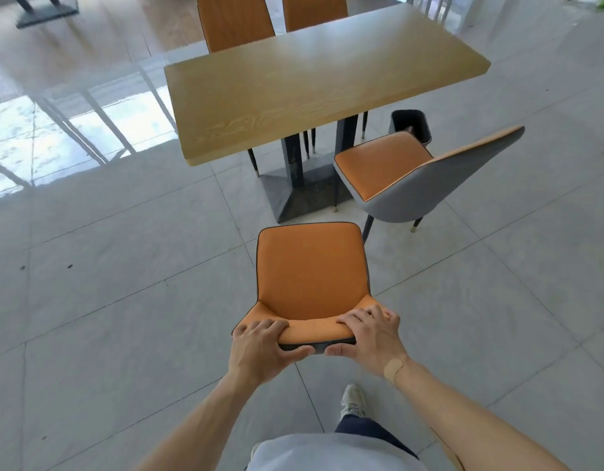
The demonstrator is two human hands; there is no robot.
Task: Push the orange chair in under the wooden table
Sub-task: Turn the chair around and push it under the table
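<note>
An orange chair (310, 270) with a grey back shell stands on the tiled floor right in front of me, seat facing the wooden table (314, 79). My left hand (263, 348) grips the left part of the backrest's top edge, thumb behind. My right hand (368, 334) holds the right part of the same edge; a plaster sits on that wrist. The chair's seat front is a short way from the table's near edge, apart from it, roughly in line with the table's dark pedestal base (300, 188).
A second orange chair (406, 175) stands angled at the table's near right side, partly under it. Two more orange chairs (236, 22) are at the far side. A dark bin (411, 125) sits by the table. My shoe (353, 401) is below the chair.
</note>
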